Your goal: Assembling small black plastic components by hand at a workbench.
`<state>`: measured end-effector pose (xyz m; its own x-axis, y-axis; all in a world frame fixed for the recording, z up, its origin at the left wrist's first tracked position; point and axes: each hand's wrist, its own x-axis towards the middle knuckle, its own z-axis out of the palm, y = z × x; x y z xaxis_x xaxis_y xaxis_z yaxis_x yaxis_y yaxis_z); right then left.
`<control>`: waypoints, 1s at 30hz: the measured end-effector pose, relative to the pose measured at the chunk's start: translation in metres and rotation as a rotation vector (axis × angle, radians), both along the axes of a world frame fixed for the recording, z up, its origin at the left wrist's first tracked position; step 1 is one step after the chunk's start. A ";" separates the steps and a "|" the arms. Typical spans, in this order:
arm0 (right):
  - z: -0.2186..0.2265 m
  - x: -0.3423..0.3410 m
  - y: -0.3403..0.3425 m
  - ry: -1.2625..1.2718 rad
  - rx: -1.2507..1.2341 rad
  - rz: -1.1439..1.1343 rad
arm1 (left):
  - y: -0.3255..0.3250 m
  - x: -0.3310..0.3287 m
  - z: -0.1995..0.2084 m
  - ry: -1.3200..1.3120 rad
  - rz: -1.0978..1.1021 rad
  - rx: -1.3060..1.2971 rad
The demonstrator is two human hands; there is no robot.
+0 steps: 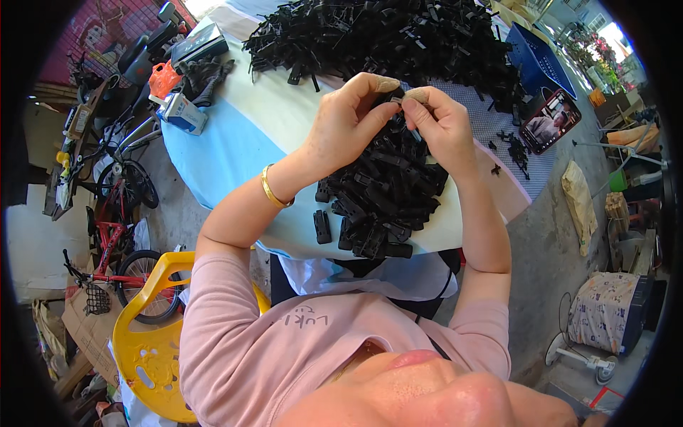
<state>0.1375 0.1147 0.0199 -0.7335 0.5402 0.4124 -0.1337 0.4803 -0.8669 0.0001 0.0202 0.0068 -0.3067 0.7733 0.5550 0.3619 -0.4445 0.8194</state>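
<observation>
Above the table, my left hand (350,117) and my right hand (445,127) meet at their fingertips, both closed in a pinch. Between them is a small black plastic part (395,99), mostly covered by the fingers. Beige wraps cover the tips of both index fingers. Just below the hands lies a near heap of black plastic pieces (384,196), shaped like short blocks. One loose black block (322,227) sits at its left edge. Farther away spreads a large pile of thin black plastic parts (384,39).
A cloth-covered table (235,153) carries the piles. On its left are a tissue box (182,114), an orange bag (164,78) and a dark box (199,45). A blue basket (538,60) and a phone (550,122) stand right. A yellow chair (135,341) is beside me.
</observation>
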 end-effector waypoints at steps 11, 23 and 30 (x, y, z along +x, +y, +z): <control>0.000 -0.002 -0.005 -0.077 -0.200 0.014 | -0.005 0.007 0.003 0.205 0.184 0.108; 0.002 0.015 0.054 0.375 -0.624 0.137 | 0.001 -0.053 0.022 0.144 -0.363 -0.111; -0.006 0.003 0.036 0.145 -0.243 -0.196 | 0.014 -0.112 -0.002 0.561 0.296 -0.238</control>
